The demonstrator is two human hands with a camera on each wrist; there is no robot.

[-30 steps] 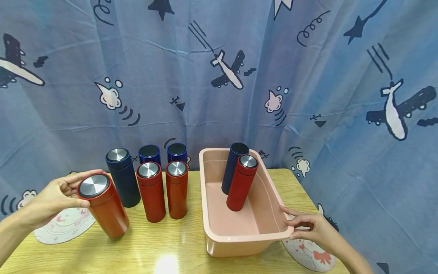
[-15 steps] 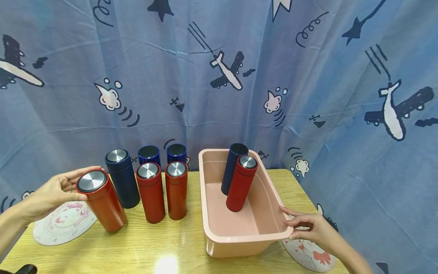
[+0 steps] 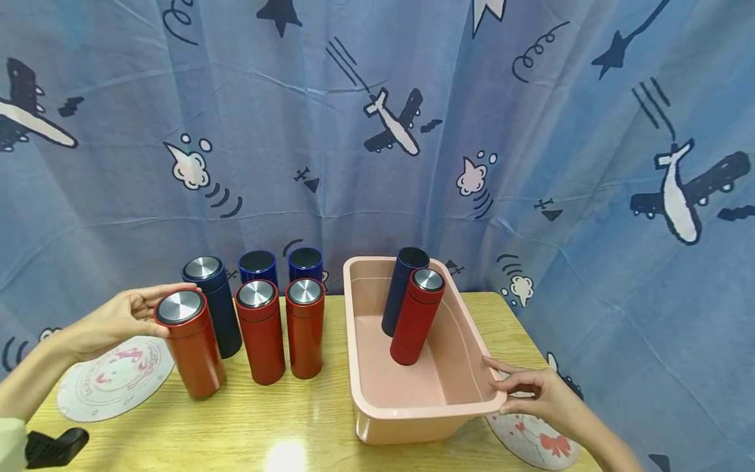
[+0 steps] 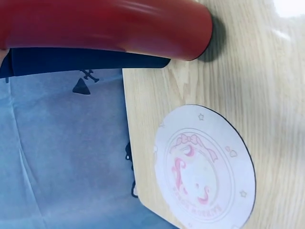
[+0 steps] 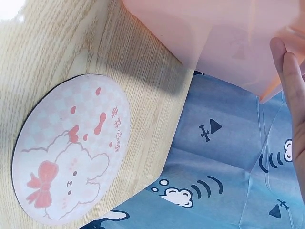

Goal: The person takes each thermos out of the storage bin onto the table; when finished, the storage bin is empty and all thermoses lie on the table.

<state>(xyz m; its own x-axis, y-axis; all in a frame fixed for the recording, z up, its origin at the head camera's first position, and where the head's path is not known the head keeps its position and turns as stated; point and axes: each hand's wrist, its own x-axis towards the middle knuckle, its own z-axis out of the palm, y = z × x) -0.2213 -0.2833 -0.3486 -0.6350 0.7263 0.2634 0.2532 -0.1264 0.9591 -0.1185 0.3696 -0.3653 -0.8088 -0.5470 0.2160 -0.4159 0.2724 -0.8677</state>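
My left hand (image 3: 115,322) grips a red thermos (image 3: 197,357) with a silver-topped lid, thumb and fingers around its upper end. In the left wrist view, the lower end of this thermos (image 4: 167,28) lies close to its shadow on the table; whether it touches is unclear. Two more red thermoses, one nearer (image 3: 267,341) and one further right (image 3: 304,334), stand beside it. At the right, my right hand (image 3: 539,390) pinches the near right rim of a pink tub (image 3: 425,412). Inside the tub, a red thermos (image 3: 415,321) stands before a dark blue thermos (image 3: 396,295).
Behind the red row stand a dark blue thermos (image 3: 218,314) and two blue thermoses, left (image 3: 257,263) and right (image 3: 305,260), partly hidden. Round mats lie at the left (image 3: 112,387) and right (image 5: 76,148). A blue curtain (image 3: 330,164) hangs behind the wooden table (image 3: 248,426).
My left hand and its red thermos first shifted slightly left, then moved right, nearer the other red ones; the thermos now leans less. The right hand and tub have stayed put.
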